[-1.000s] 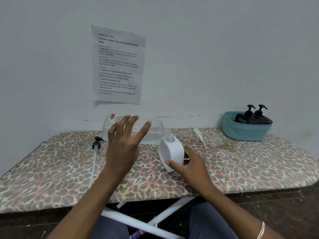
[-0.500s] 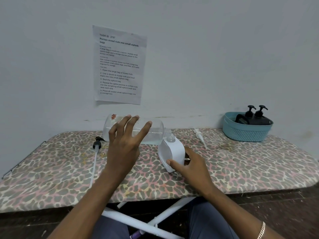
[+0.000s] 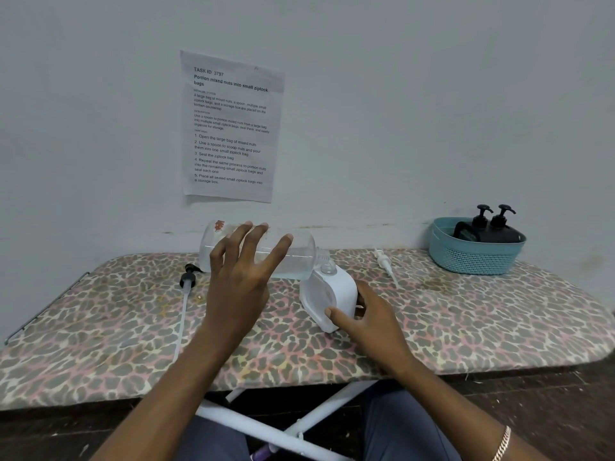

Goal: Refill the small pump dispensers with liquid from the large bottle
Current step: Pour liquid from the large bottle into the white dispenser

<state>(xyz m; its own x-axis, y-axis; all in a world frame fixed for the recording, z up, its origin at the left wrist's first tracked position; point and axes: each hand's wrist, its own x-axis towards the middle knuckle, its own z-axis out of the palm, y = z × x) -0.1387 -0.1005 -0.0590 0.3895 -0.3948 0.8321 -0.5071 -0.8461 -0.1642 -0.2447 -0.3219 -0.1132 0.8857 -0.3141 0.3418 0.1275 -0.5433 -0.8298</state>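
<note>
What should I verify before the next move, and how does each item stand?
1. Mouth of large bottle at neck of white dispenser: ok, they meet.
2. Bottle supported by left hand: ok, spread fingers lie across its side.
3. Dispenser steadied by right hand: ok, thumb on its front.
4. Liquid left in bottle: ok, clear liquid shows low inside.
5. Dispenser fill level: cannot tell, opaque body.
6. Recapping: ok, white pump lies on the table right of the dispenser.
</note>
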